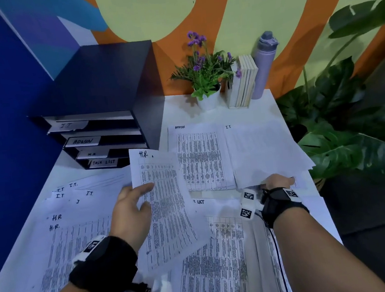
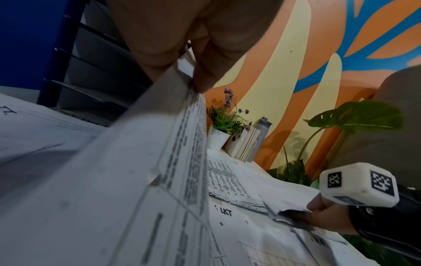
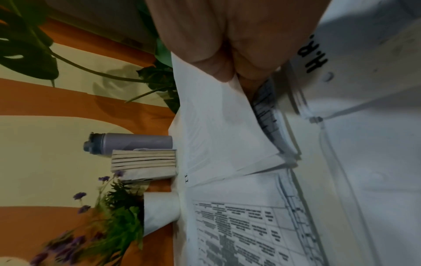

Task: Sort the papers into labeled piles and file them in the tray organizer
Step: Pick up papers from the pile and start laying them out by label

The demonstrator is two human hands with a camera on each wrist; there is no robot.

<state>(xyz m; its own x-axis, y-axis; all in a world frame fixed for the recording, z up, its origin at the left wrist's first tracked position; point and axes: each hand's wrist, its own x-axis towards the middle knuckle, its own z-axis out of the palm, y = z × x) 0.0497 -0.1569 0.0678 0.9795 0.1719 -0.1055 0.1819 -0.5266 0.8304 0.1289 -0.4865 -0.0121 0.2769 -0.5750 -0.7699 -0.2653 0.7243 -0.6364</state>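
My left hand (image 1: 134,206) pinches a printed sheet headed "H.R." (image 1: 166,206) and holds it up off the table; the left wrist view shows its fingers (image 2: 205,72) clamped on the sheet's edge (image 2: 159,162). At the right, my right hand (image 1: 277,182) grips the near edge of a stack marked "I.T." (image 1: 266,151), and its fingers (image 3: 230,54) are tucked under the raised sheets (image 3: 216,126). An "ADMIN" pile (image 1: 202,159) lies flat beside that stack. The dark tray organizer (image 1: 100,112) stands at the back left with slots labelled IT, ADMIN, H.R and TASK LIST.
Loose I.T. and H.R. sheets (image 1: 65,215) cover the table's left and front. A potted purple flower (image 1: 205,79), upright books (image 1: 243,83) and a grey bottle (image 1: 263,65) line the back edge. A large leafy plant (image 1: 347,120) stands off the right side.
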